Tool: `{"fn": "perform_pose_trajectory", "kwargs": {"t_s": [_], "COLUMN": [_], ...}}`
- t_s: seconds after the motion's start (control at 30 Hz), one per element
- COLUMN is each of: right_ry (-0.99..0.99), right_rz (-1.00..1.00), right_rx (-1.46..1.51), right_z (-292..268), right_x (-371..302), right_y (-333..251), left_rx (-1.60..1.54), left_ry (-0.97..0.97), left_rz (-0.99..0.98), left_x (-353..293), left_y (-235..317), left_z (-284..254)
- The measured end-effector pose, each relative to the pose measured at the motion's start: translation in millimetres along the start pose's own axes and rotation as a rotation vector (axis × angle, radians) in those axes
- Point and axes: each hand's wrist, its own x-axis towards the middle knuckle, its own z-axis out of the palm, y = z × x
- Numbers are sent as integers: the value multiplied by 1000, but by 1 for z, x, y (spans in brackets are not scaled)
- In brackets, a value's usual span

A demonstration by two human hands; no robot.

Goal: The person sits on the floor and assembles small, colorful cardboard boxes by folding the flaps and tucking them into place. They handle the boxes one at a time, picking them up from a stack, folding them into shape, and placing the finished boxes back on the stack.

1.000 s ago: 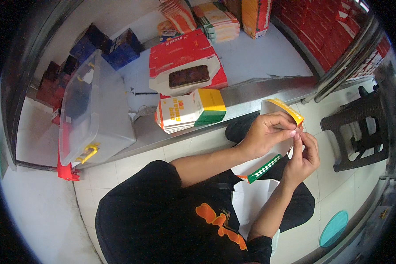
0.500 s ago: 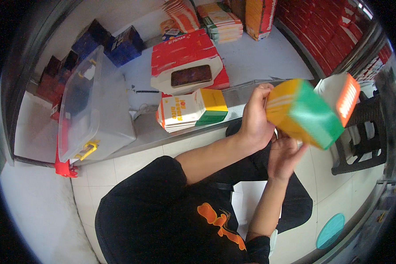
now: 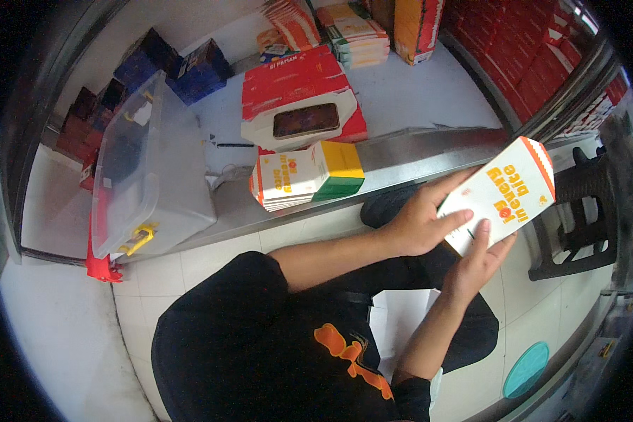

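Observation:
A white cardboard food carton with orange-yellow lettering and a red-orange end is held out at the right, its printed face toward me. My left hand grips its near left edge, the thumb resting on the face. From below, my right hand holds the lower edge with its thumb on the face and the fingers behind, partly hidden. On the counter edge to the left lies a stack of similar flattened cartons, white, yellow and green. Behind that stack, a dark phone rests on a red and white box.
At the left stands a clear plastic bin with yellow latches. Blue boxes and folded printed cartons sit at the back of the counter. A dark plastic stool and a turquoise round item are at the right.
The carton has turned from its yellow and green side to its white lettered face, and looks flatter. Both hands have shifted their hold, with the thumbs now on the face.

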Motion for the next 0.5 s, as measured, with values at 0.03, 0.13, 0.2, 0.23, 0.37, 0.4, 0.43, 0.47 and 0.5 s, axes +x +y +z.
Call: {"fn": "perform_pose_trajectory", "kwargs": {"t_s": [0.03, 0.13, 0.2, 0.23, 0.37, 0.4, 0.43, 0.47, 0.5], "right_ry": [-54, -293, -142, -110, -105, -193, -240, -311, -397], "right_rz": [-125, -230, 97, 125, -52, -60, -61, -88, 143], "right_rx": [33, 377, 447, 326, -169, -232, -289, -377, -132], "right_z": [5, 2, 4, 6, 38, 46, 54, 64, 68], "right_x": [-3, 4, 6, 6, -19, -30, -32, -35, -28], "right_y": [3, 10, 16, 18, 28, 30, 32, 34, 35], "left_rx": [4, -298, -115, -45, -130, -197, -241, -282, -300], "left_ry": [126, 207, 124, 189, 490, 543, 516, 488, 503], "left_rz": [37, 17, 74, 75, 90, 102, 62, 22, -50], "left_x": [1, -6, -10, -12, -12, -10, -12, -16, -20], "left_y": [-6, -21, -29, -32, -38, -39, -38, -37, -35], "left_z": [0, -10, -16, -19, -33, -37, -41, -47, -52]}}
